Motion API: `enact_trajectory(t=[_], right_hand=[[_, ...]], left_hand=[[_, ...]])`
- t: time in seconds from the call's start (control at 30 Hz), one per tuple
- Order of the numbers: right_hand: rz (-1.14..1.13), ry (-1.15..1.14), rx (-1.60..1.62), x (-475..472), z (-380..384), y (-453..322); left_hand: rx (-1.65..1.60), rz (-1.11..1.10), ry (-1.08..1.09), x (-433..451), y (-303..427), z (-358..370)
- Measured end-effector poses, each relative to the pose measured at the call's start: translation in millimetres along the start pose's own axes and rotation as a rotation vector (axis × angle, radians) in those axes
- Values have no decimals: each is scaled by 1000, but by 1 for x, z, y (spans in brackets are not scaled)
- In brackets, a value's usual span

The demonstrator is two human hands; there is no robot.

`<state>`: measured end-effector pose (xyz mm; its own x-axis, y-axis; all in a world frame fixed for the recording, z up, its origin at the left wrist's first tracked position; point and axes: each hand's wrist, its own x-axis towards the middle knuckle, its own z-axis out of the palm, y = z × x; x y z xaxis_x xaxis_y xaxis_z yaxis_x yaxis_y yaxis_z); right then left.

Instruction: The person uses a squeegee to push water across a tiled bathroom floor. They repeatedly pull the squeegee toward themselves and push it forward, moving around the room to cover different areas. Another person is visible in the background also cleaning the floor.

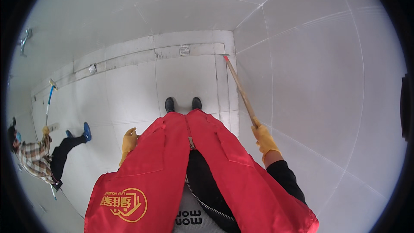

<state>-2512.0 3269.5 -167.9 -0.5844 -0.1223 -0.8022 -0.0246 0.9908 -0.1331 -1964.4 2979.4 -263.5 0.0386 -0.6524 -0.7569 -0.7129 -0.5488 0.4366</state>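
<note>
My right hand (pixel 265 140), in a yellow rubber glove, grips the upper end of a long wooden handle (pixel 242 91). At its far end are a red collar and a narrow flat head (pixel 224 54), like a floor scraper. That head rests on the floor tiles near the corner, by a dark joint line. My left hand (pixel 130 140), also in a yellow glove, hangs beside my red vest (pixel 139 161). Its fingers are loosely bent, with nothing visible in them; the vest hides part of it.
A square floor drain (pixel 184 50) lies in the stained tile strip along the wall, with a second pale fitting (pixel 93 69) farther left. Tiled walls (pixel 307 71) rise ahead and right. At left, another person (pixel 35 158) holds a blue-and-white pole (pixel 49 103). A metal tap (pixel 25 42) is wall-mounted.
</note>
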Motion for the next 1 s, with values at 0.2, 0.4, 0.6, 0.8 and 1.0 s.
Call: enact_trajectory(t=[0.2, 0.4, 0.6, 0.8, 1.0], right_hand=[[5, -19, 47, 42, -32, -8], [-97, -250, 695, 57, -65, -37], [-181, -394, 1072, 102, -95, -182], [-309, -405, 1315, 107, -67, -320], [-407, -379, 1052, 106, -83, -409]], left_hand=[[-75, -16, 26, 17, 79, 24], [-145, 234, -74, 26, 243, 88], [22, 569, -357, 26, 427, 172], [0, 479, -919, 53, 539, 241], [-104, 125, -1337, 160, 606, 263]])
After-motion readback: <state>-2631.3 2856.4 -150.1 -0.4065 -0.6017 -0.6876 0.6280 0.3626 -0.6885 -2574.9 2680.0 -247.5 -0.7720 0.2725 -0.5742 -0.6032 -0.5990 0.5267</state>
